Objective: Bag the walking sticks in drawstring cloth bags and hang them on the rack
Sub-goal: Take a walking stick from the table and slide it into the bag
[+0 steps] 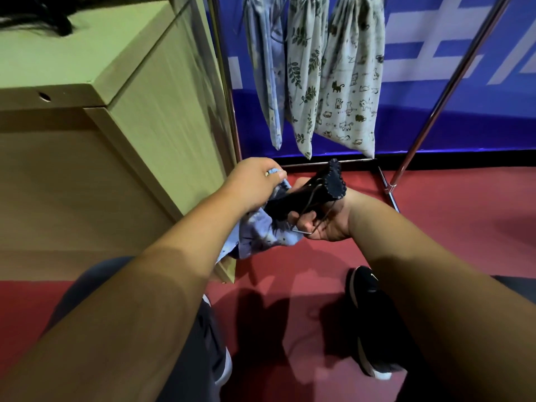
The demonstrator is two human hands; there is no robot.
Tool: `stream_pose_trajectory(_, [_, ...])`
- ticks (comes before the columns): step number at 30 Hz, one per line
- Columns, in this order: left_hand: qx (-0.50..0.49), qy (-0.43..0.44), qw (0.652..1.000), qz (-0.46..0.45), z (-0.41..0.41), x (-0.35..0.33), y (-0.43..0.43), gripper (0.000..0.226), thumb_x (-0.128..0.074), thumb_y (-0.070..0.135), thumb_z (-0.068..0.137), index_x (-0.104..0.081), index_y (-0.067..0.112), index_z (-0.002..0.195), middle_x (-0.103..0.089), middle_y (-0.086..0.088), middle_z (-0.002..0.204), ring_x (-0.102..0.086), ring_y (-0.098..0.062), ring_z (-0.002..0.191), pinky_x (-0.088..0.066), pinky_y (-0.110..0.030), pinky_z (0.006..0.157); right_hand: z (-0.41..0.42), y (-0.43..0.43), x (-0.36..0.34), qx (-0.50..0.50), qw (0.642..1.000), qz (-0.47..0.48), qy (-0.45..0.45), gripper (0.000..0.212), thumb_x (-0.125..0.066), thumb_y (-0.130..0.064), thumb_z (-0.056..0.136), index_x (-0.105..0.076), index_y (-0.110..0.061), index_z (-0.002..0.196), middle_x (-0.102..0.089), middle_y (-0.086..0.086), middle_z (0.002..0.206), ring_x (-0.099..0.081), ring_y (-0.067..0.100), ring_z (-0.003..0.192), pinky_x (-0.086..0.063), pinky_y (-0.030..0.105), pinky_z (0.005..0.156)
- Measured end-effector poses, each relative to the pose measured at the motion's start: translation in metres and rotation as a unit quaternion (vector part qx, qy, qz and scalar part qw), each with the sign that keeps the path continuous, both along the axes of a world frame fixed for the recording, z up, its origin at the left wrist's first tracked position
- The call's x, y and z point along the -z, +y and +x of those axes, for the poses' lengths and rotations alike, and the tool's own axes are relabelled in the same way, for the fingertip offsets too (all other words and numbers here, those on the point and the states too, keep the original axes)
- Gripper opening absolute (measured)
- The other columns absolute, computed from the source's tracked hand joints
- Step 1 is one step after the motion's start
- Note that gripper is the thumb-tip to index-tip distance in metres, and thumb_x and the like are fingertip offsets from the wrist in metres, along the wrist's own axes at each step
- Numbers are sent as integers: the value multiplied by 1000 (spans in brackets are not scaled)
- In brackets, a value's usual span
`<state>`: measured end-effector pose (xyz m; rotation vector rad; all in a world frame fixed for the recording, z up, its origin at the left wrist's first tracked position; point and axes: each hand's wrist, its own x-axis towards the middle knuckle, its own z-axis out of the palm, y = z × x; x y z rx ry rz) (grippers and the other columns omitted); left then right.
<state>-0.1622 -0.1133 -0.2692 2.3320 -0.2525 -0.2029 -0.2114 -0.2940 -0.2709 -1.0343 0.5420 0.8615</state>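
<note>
step: bagging | left hand (255, 181) pinches blue drawstring bag (261, 236) at its mouth | right hand (324, 224) grips black folded stick (307, 195), far end seemingly entering bag | next: push deeper, cinch cord

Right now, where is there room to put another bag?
Open gap between the cat-print bag and the rack's right pole. The pale cabinet top shows bare surface by its front edge. Crowded beside the left pole: the blue bag, leaf-print bag and cat-print bag hang pressed together.
</note>
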Motion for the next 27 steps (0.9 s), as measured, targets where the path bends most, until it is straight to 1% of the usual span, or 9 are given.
stream_pose_trajectory(2, [-5, 11, 1000, 5, 0, 2, -2, 17, -67, 30, 102, -78, 25, 90, -69, 7, 74, -59, -13, 63, -44, -28, 65, -2, 1, -3, -37, 999, -4, -20, 13, -73, -27, 73, -67, -17, 67, -62, 9, 72, -42, 9, 49, -41, 17, 42])
stream_pose_trajectory(5, [7, 48, 998, -45, -2, -2, -6, 23, -65, 32, 103, -77, 27, 85, -67, -1, 70, -53, -19, 58, -45, -30, 58, -4, 3, 7, -26, 999, -1, -36, 17, -67, -29, 90, -69, -16, 80, -63, 8, 76, -45, 7, 51, -44, 17, 44])
stream_pose_trajectory(9, [37, 115, 982, -146, -10, -11, -11, 25, -61, 31, 108, -80, 16, 103, -57, 3, 59, -39, -17, 52, -35, -25, 50, -1, 3, 22, 9, 1000, 0, -28, 18, -53, -30, 101, -62, -19, 91, -55, 2, 81, -43, 5, 48, -45, 18, 45])
stream_pose_trajectory(11, [46, 107, 986, -122, -8, -11, -11, 22, -61, 31, 107, -81, 24, 104, -47, 2, 57, -37, -20, 53, -33, -25, 50, 1, 4, 20, 53, 998, -3, -16, 21, -51, -28, 101, -62, -19, 85, -56, 2, 79, -42, 5, 51, -43, 16, 45])
stream_pose_trajectory(14, [104, 75, 990, -61, -7, -15, -10, 27, -59, 18, 106, -76, 36, 118, -61, 1, 67, -44, -16, 50, -35, -23, 49, 4, 4, 9, 121, 992, 12, -15, 29, -52, -25, 103, -60, -19, 75, -57, 1, 68, -43, 3, 41, -38, 13, 45])
stream_pose_trajectory(17, [157, 68, 984, -48, -11, -19, -8, 56, -62, -5, 97, -66, 31, 139, -72, 19, 106, -67, 11, 81, -45, -6, 70, 3, 1, 4, 125, 992, 16, -22, 33, -52, -19, 105, -62, -15, 74, -61, 1, 62, -53, 3, 41, -40, 12, 44])
stream_pose_trajectory(19, [175, 51, 983, -32, -13, -18, -6, 62, -72, -5, 88, -65, 32, 137, -70, 24, 120, -63, 18, 100, -42, -2, 84, 2, 0, 6, 82, 996, -18, -34, 35, -49, -18, 106, -62, -15, 74, -60, 0, 60, -51, 3, 42, -46, 14, 47])
stream_pose_trajectory(23, [181, 13, 983, 19, -11, -12, 0, 53, -86, 17, 87, -67, 34, 132, -72, 22, 121, -64, 6, 114, -46, -13, 99, 0, 0, 11, -5, 994, -85, -63, 32, -51, -24, 107, -66, -17, 79, -59, -5, 63, -51, 3, 48, -62, 22, 58])
stream_pose_trajectory(27, [173, 12, 985, 23, -8, -15, 4, 53, -88, 20, 86, -68, 31, 134, -73, 15, 125, -65, -3, 121, -48, -21, 104, -1, 2, 8, -46, 970, -218, -101, 27, -56, -29, 104, -64, -20, 80, -57, -5, 61, -51, 9, 49, -58, 25, 53])
